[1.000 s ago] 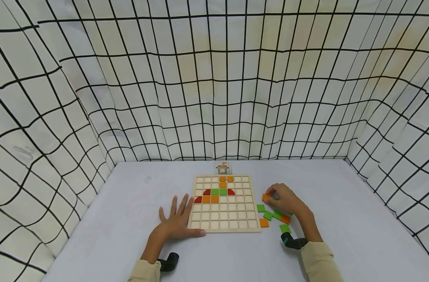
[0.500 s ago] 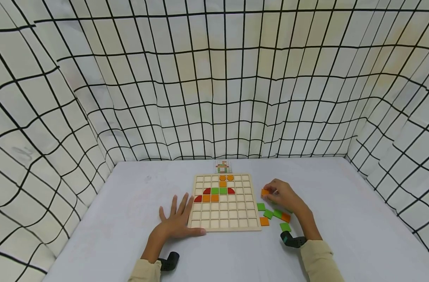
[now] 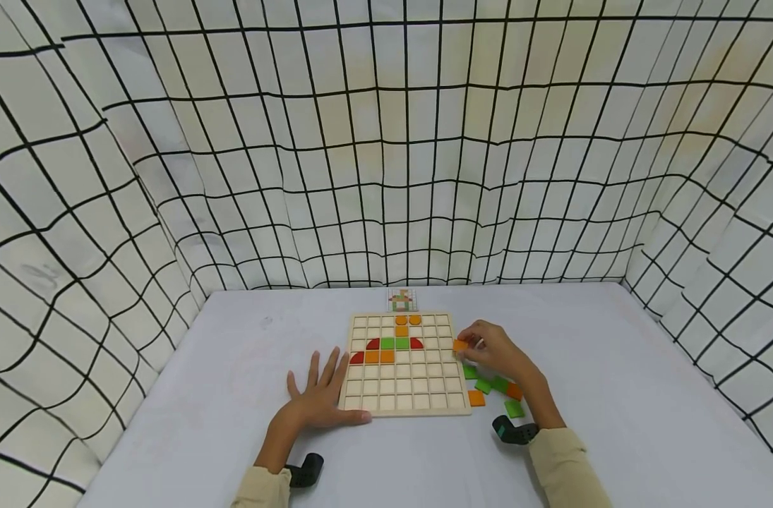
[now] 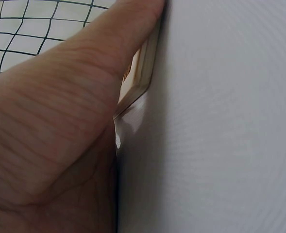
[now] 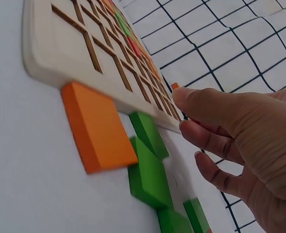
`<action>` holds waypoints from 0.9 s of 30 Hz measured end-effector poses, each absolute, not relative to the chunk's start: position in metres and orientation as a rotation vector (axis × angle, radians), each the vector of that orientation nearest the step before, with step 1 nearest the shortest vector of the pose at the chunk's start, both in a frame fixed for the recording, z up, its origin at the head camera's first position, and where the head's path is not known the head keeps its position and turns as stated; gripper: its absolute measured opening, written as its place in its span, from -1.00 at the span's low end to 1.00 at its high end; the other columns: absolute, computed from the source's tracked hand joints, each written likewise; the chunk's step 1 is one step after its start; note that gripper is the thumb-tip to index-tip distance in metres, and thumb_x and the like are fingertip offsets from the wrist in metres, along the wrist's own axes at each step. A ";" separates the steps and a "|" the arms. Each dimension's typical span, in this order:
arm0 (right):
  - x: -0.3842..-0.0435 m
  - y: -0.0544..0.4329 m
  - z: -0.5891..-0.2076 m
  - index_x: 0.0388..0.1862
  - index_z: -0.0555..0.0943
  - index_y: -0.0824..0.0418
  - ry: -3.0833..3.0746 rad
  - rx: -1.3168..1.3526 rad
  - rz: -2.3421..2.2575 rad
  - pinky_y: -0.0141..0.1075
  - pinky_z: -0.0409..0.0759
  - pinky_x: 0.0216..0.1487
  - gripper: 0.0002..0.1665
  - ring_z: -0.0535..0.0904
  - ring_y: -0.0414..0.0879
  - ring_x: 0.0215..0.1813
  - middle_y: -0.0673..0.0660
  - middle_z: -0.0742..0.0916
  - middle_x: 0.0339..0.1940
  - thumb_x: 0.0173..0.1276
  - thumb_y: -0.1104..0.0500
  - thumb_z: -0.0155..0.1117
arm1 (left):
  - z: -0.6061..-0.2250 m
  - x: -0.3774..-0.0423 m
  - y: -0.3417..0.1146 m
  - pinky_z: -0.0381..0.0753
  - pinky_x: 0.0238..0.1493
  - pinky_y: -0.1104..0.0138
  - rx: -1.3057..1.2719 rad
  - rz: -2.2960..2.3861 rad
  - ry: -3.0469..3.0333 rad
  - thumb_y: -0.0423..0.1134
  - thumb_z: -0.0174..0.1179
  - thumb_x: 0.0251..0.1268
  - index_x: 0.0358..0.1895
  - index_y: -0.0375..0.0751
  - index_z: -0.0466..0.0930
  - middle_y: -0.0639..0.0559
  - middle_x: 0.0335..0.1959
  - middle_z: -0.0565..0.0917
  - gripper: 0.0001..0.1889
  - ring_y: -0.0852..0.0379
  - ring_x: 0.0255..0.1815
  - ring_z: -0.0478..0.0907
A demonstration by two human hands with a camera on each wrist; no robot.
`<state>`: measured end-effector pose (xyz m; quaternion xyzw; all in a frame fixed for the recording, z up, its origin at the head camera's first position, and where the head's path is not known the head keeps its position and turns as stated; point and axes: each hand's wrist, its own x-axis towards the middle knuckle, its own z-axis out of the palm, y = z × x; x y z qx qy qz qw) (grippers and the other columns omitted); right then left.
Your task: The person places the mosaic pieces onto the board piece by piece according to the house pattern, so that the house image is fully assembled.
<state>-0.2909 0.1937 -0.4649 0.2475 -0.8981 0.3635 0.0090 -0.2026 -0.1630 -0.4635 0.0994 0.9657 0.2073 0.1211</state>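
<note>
A wooden grid board (image 3: 424, 388) lies on the white table, with red, green and orange pieces set in its upper left and middle cells. My left hand (image 3: 319, 406) rests spread at the board's lower left corner, fingers straight along the left side and thumb along the front edge. At the right edge of the board, my right hand (image 3: 497, 351) pinches an orange square tile (image 3: 460, 345) between thumb and fingers. In the right wrist view only a small bit of that held tile (image 5: 175, 86) shows past the thumb.
Loose green tiles (image 3: 514, 409) and orange tiles (image 3: 476, 398) lie right of the board, several in all. A small printed pattern card (image 3: 402, 300) lies behind the board. Black netting over white sheeting (image 3: 418, 162) encloses the table's back and sides.
My right hand has carried the orange tile leftward, from beside the board to its right edge. The left hand has stayed in place.
</note>
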 end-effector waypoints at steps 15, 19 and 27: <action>-0.296 0.154 -0.468 -0.12 0.67 0.19 -2.787 0.956 1.094 -0.39 0.55 -0.17 -0.70 0.48 -0.17 -0.21 0.05 0.61 -0.18 0.25 0.06 0.44 | -0.467 -0.205 -0.164 -0.50 0.27 -0.48 0.290 0.585 2.817 0.47 0.29 -0.09 0.60 -0.10 -0.19 -0.14 0.63 -0.26 0.28 -0.35 0.58 -0.50; -0.298 0.142 -0.469 -0.11 0.69 0.23 -2.757 1.007 1.085 -0.40 0.54 -0.20 -0.70 0.49 -0.16 -0.23 0.07 0.63 -0.19 0.24 0.09 0.44 | -0.468 -0.205 -0.163 -0.50 0.27 -0.48 0.290 0.582 2.819 0.47 0.30 -0.09 0.60 -0.09 -0.19 -0.14 0.63 -0.26 0.28 -0.35 0.58 -0.49; -0.300 0.119 -0.471 -0.10 0.71 0.22 -2.759 1.035 1.065 -0.44 0.53 -0.24 -0.70 0.48 -0.21 -0.25 0.05 0.64 -0.20 0.25 0.09 0.43 | -0.471 -0.208 -0.166 -0.60 0.29 -0.43 0.291 0.568 2.800 0.59 0.19 -0.15 0.60 -0.05 -0.24 -0.09 0.63 -0.31 0.33 -0.29 0.59 -0.56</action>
